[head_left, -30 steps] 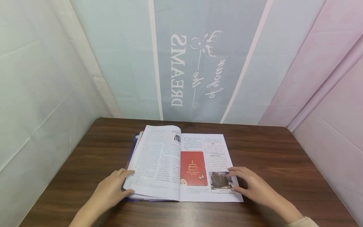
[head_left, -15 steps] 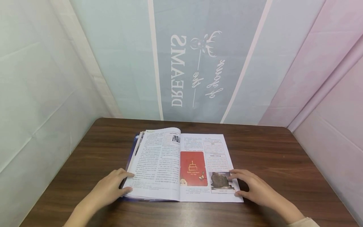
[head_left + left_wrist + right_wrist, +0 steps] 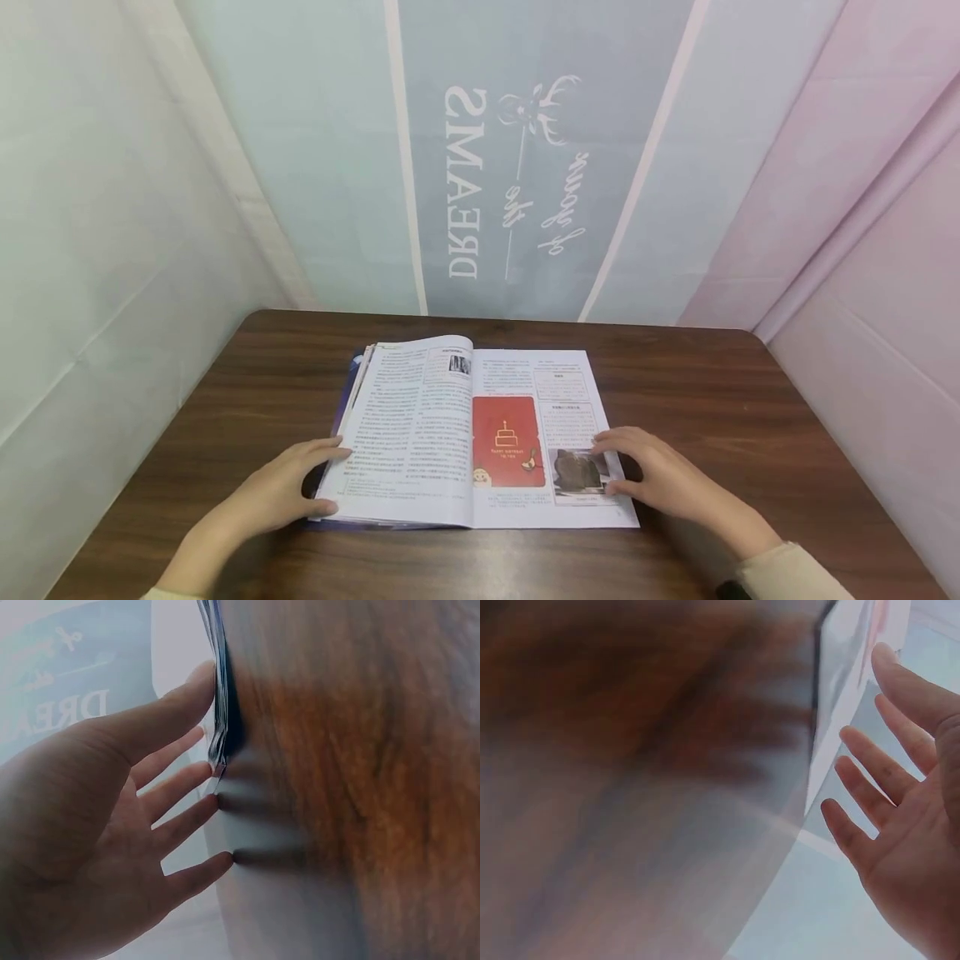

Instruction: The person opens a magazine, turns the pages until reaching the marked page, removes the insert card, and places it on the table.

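Note:
A magazine point(image 3: 397, 450) lies spread on the table, its left pages bowed up near the spine. On its right page, beside the spine, is a red birthday card point(image 3: 517, 467) with a gold cake design. At the left page edge is my left hand point(image 3: 273, 483), thumb and fingers extended and touching the edge. In the left wrist view, its thumb meets the stacked page edges point(image 3: 220, 697) while the other fingertips reach down by the table. My right hand point(image 3: 663, 475) rests at the right page edge, fingers spread and relaxed, over a printed photo's corner.
The dark wood table point(image 3: 735, 400) extends on both sides of the magazine. Behind it hangs a blue-grey curtain point(image 3: 540, 275) with mirrored lettering, and pale cloth walls point(image 3: 97, 250) rise left and right.
The raised left page has settled flatter onto the pages below. My left hand has shifted left with its thumb and fingers wider apart. The head view has moved slightly; the right hand barely has.

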